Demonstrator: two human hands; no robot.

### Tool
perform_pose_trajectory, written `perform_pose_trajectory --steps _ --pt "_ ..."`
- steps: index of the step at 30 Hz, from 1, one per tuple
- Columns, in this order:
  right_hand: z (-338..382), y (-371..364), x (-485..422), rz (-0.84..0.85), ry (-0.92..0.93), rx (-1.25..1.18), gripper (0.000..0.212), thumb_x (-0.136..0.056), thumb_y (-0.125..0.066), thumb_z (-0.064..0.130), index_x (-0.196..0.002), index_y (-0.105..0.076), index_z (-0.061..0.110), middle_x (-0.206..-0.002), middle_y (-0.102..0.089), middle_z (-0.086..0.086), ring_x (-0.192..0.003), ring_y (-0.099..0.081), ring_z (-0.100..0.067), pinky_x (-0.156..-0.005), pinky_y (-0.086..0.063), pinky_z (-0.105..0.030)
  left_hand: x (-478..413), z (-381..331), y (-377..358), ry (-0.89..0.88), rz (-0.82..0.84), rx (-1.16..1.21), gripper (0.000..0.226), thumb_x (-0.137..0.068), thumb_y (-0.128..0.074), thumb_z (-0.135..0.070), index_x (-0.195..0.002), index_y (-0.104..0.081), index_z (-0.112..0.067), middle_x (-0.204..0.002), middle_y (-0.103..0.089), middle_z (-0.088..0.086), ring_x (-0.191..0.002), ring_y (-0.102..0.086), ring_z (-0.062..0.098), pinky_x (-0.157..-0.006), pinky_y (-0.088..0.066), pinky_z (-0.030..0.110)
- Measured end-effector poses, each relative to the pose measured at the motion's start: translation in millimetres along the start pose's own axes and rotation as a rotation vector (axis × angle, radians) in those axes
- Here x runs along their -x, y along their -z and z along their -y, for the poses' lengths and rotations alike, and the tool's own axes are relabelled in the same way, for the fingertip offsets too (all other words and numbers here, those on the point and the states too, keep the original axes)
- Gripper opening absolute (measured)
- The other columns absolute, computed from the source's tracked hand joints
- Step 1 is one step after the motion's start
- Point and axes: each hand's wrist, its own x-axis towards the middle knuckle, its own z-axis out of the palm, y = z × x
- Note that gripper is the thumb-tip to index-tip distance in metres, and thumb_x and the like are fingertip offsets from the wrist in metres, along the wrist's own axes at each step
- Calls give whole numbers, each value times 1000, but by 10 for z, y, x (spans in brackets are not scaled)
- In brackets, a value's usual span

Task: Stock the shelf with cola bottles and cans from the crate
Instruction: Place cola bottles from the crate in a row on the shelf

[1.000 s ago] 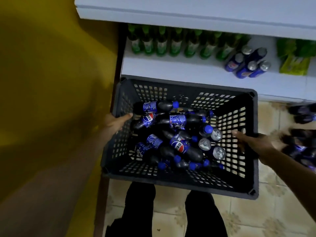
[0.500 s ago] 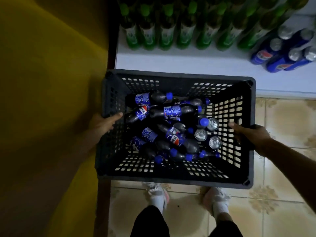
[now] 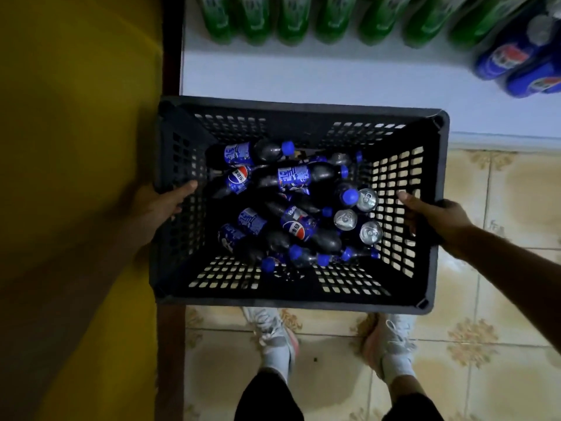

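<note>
A dark slatted crate (image 3: pixel 297 109) is held in front of me, above the floor and against the low white shelf (image 3: pixel 318 77). Inside lie several cola bottles (image 3: pixel 296 224) with blue caps and labels, and three silver-topped cans (image 3: pixel 346 219) stand at the right. My left hand (image 3: pixel 159 205) grips the crate's left wall, thumb over the rim. My right hand (image 3: pixel 437 218) grips the right wall, thumb inside.
Green bottles (image 3: pixel 294 19) line the back of the shelf, and blue cola cans (image 3: pixel 513 60) stand at its right. A yellow wall (image 3: pixel 76 147) and dark post (image 3: pixel 171 44) close off the left. My feet in white shoes (image 3: pixel 273 332) stand on tiled floor below the crate.
The crate has come lower and closer to the shelf front. My view has dropped, so the upper shelf is gone and my shoes show. Both hands keep their grip.
</note>
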Motion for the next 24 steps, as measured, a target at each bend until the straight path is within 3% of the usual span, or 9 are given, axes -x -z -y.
perform_pose_trajectory --steps 2,4,7,10,12,14,17,20,24 --pt "-2 -32 -3 -53 -25 -3 69 -65 -76 53 -109 -59 3 -93 -66 -12 -84 -62 -29 -74 -54 -40 -4 10 17 1 16 -6 60 -76 -75 -45 -122 -59 -12 -114 -64 7 -86 -63 21 -77 -51 37" --pt "2 -46 6 -256 13 85 75 -72 -74 54 -125 -49 7 -114 -59 -12 -101 -58 -28 -86 -53 -41 13 6 32 -65 -112 -174 71 -77 -76 -42 -132 -49 -7 -128 -57 13 -110 -57 33 -93 -48 45" --pt "2 -138 144 -515 395 373 65 -83 -68 43 -132 -45 7 -132 -46 -16 -120 -47 -31 -101 -44 -43 293 -4 -25 -347 -429 -578 68 -83 -69 -28 -136 -38 1 -137 -43 25 -127 -39 41 -104 -32 52" --pt "25 -370 252 -309 714 615 59 -85 -67 39 -134 -46 13 -133 -48 -11 -117 -50 -28 -94 -48 -42 645 32 -331 -573 -386 -628 62 -83 -65 -27 -136 -40 -6 -145 -38 17 -129 -37 38 -99 -33 51" --pt "44 -542 161 -51 709 749 74 -80 -74 38 -143 -37 23 -141 -45 -4 -114 -54 -25 -86 -50 -34 777 118 -657 -643 -246 -626 65 -82 -67 -29 -138 -40 -9 -150 -34 10 -132 -36 32 -101 -35 48" --pt "71 -685 -19 128 629 781 93 -75 -79 34 -150 -23 29 -148 -39 -1 -116 -55 -24 -88 -48 -32 838 197 -1046 -671 -121 -573 72 -80 -71 -33 -140 -38 -12 -150 -34 7 -134 -35 28 -105 -35 43" --pt "24 -836 -399 184 591 733 101 -71 -83 22 -152 -22 27 -150 -39 -4 -122 -53 -28 -96 -44 -30 863 259 -1634 -622 16 -416 81 -76 -75 -34 -143 -34 -14 -149 -37 6 -136 -33 25 -111 -33 41" --pt "-33 -871 -700 180 690 698 84 -70 -83 12 -142 -40 22 -133 -57 -8 -115 -58 -27 -85 -38 -20 871 298 -2101 -624 96 -333 88 -72 -79 -36 -144 -30 -19 -145 -39 3 -134 -35 21 -109 -35 41" --pt "-16 -699 -630 174 773 648 75 -67 -84 13 -132 -49 22 -115 -66 -4 -102 -62 -22 -78 -40 -21 1043 191 -2291 -654 107 -296 91 -70 -81 -35 -144 -30 -20 -143 -42 1 -134 -34 18 -108 -34 36"
